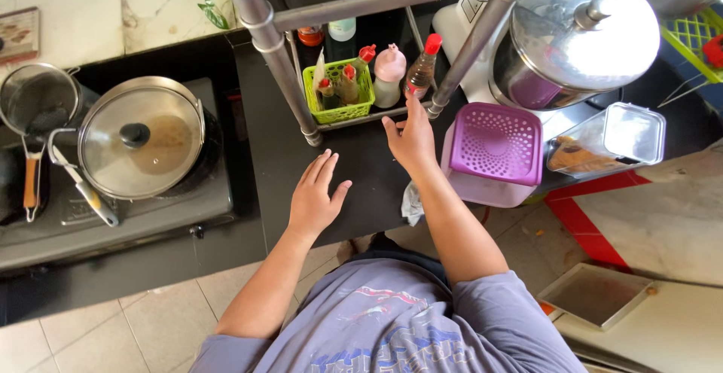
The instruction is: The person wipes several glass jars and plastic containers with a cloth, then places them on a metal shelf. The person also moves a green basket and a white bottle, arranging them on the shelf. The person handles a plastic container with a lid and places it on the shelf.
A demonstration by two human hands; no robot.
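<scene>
**Desk:** While the right hand reaches toward the rack, what is it going for?

**Operator:** From the head camera, I see it open, fingers spread, holding nothing, its fingertips just below a small clear bottle with a red cap and amber liquid. That bottle stands at the front right corner of the rack's lower shelf, beside a pale pink squeeze bottle and a green basket of small condiment bottles.

**Desk:** How would the bottle handle?

**Operator:** I judge it light and stiff, likely plastic, possibly slick if oily. It is narrow, so I would take it round the body below the shoulder, not by the cap; the rack's slanted post crowds it on the right.

**Desk:** And the left hand?

**Operator:** Flat on the black counter, palm down, fingers loosely apart, gripping nothing.

**Desk:** Surroundings?

**Operator:** A purple perforated box sits just right of the reaching hand, a clear lidded container beyond it, a large steel pot above. Well to the left, a lidded pan rests on the stove.
</scene>
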